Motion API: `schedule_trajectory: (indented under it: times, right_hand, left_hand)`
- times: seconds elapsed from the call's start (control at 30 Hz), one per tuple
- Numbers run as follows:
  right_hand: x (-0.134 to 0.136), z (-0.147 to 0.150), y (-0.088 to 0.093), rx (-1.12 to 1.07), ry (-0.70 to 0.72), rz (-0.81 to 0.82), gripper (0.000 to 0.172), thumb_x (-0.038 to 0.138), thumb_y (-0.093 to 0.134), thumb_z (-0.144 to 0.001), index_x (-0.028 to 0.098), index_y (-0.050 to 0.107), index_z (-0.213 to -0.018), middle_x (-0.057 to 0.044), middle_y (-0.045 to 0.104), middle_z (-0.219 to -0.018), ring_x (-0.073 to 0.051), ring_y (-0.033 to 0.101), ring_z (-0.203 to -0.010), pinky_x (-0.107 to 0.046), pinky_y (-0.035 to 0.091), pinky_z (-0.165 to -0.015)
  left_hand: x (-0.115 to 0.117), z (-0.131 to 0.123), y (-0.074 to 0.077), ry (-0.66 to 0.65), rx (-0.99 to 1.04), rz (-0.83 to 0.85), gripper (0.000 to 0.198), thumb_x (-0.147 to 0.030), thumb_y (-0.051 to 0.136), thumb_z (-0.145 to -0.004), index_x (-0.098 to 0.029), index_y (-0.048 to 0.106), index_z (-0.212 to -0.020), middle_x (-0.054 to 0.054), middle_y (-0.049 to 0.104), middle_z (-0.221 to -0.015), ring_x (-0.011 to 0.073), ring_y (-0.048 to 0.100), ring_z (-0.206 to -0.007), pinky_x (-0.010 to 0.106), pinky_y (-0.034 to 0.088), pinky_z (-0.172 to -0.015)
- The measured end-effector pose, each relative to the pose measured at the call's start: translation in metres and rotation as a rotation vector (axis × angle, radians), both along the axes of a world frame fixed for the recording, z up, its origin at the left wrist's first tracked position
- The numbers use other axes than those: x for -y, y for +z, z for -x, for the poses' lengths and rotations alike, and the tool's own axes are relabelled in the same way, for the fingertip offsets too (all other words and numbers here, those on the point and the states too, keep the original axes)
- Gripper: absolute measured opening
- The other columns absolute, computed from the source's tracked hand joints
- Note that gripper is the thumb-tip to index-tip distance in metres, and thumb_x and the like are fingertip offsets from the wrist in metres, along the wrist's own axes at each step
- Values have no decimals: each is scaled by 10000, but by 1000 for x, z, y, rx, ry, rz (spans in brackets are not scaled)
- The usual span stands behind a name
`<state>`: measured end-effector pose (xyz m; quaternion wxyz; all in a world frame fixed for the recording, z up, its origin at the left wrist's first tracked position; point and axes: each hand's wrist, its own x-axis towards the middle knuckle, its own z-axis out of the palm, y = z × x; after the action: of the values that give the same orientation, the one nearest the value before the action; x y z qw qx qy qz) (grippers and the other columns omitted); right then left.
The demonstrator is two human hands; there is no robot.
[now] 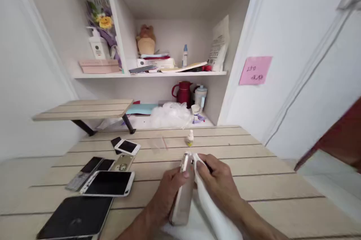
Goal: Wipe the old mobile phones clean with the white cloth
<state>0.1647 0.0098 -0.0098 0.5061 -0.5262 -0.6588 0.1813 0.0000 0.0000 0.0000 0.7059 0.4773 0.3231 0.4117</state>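
Note:
My left hand (166, 193) is closed around a light gold phone (183, 198), held on edge above the wooden table (254, 165). My right hand (218, 185) grips a white cloth (210, 210) and presses it against the phone's upper end. The cloth hangs down toward the table's front edge. A small dropper bottle (190, 138) with a yellow label stands upright just beyond both hands.
Several phones lie at the left: a white one (127, 146), a gold one (122, 163), a larger white one (108, 183), and a dark tablet (75, 217). A small wooden riser (84, 109) stands at the back left. Shelves behind hold a red jug (182, 92) and clutter.

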Motion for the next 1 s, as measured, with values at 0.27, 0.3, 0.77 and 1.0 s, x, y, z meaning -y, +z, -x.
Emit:
schedule_trajectory:
  times: [0.27,0.3,0.77,1.0]
  right_hand:
    - [5,1,4,-124,77,126,253,318,496,-917,190,713,-888,-21,682,-754,-193,607,-712,-283,465,-665]
    - [5,1,3,-181,95,159,257,335,501,-921,186,710,-929,-20,679,-746,-190,606,-696,-281,470,-651]
    - [14,16,-5,-269,249,369,288,377,496,-919,177,527,-713,44,424,-632,-117,382,-597,-231,330,-523]
    - [20,25,-7,-9,284,354,304,256,464,-884,209,355,-604,57,376,-603,-117,372,-600,-249,296,-556]
  left_hand:
    - [-2,5,-8,6,-5,27,440,-509,549,-868,-98,700,-913,45,607,-669,144,509,-594,259,360,-565]
    - [-2,5,-6,-3,-13,25,434,-508,550,-869,-104,700,-908,39,599,-656,145,505,-596,259,360,-565]
    - [-5,4,-16,428,-325,-197,396,-535,528,-876,-194,534,-674,-22,468,-596,133,409,-575,251,337,-527]
    - [-17,19,-8,725,-230,-183,403,-534,542,-862,-191,578,-655,-21,511,-583,143,462,-575,253,377,-538]
